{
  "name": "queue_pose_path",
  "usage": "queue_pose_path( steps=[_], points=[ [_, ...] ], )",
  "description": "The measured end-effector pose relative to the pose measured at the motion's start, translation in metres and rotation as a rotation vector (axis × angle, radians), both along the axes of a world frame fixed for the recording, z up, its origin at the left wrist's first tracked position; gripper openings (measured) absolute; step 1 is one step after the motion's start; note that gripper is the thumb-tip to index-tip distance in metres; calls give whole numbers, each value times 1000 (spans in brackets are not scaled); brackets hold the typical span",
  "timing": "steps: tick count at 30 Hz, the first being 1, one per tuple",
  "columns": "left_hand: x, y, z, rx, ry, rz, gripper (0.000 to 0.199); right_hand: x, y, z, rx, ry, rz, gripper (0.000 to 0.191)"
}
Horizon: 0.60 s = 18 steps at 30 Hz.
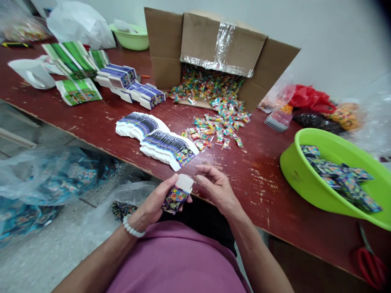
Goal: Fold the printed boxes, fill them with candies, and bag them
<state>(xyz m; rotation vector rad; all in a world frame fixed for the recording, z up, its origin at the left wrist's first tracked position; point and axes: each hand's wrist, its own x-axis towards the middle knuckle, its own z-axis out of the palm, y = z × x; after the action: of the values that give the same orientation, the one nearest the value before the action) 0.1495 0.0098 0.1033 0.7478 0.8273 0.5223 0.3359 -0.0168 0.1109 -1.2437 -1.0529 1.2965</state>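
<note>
My left hand (159, 199) is closed around a small purple printed carton (175, 198), held near the table's front edge. The carton's white top flap stands up. Just right of it, my right hand (215, 185) is open, its fingers loosely bent and thumb apart, with nothing visible between them. Beyond my hands, a fanned row of flat purple cartons (165, 140) lies on the table. Small wrapped candies (220, 122) are spread out behind that row, spilling from a large cardboard box (165, 49) tipped on its side.
At the right stands a green basin (293, 167) with several filled cartons, near red-handled scissors (371, 264). Bundled green cartons (79, 91), bundled purple cartons (146, 95) and a white mug (33, 73) sit at the left. Plastic bags of blue packets (70, 175) are below the table edge.
</note>
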Motion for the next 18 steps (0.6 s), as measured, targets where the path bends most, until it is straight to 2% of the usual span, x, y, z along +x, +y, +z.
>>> queue_pose_path(
  steps=[4, 6, 8, 10, 12, 15, 16, 18],
  points=[
    [5, -3, 4, 106, -1, 81, 51, -11, -3, -11, -85, 164, 155, 43],
    [7, -5, 5, 144, 7, 117, 48, -19, -4, -15, -94, 172, 144, 41],
    [8, -6, 5, 113, -2, 142, 47, -25, -3, -18, -101, 163, 110, 34],
    [8, -4, 4, 1, -49, 149, 46, -29, -1, -19, -12, 64, 39, 26],
    [7, -2, 3, -137, -142, 134, 46, -28, 0, -19, 195, -154, -28, 19],
    [5, 1, 3, -271, -244, 126, 44, -24, -1, -16, 473, -437, 23, 13],
    [5, 1, 3, -273, -239, 135, 44, -22, -2, -15, 500, -468, 60, 15],
    [6, -1, 2, -220, -169, 177, 42, -21, -3, -14, 457, -451, 85, 16]
  ],
)
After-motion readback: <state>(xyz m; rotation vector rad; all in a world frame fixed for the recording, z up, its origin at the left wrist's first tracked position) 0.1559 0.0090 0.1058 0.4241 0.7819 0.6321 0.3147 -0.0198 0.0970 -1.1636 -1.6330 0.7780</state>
